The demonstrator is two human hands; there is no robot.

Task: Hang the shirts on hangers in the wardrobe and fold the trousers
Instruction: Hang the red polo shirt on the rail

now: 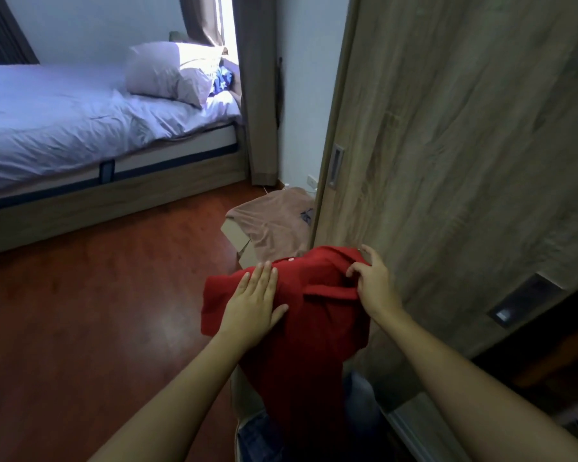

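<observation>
A red polo shirt [314, 328] hangs spread in front of me, beside the wooden wardrobe door [447, 128]. My left hand [254, 301] lies flat on its left shoulder with straight fingers. My right hand [371, 281] pinches the fabric near the collar on the right side. No hanger shows; the shirt covers whatever carries it. Blue denim trousers [257, 435] lie below the shirt, partly hidden by it. A pink-brown garment [274, 225] lies over a cardboard box [237, 238] on the floor beyond.
A bed [80, 128] with white sheets and a pillow [171, 71] fills the upper left. Red-brown floor [97, 311] stretches between the bed and me. A curtain [257, 95] hangs by the wall. The sliding wardrobe door stands close on my right, with a dark gap [548, 378] at lower right.
</observation>
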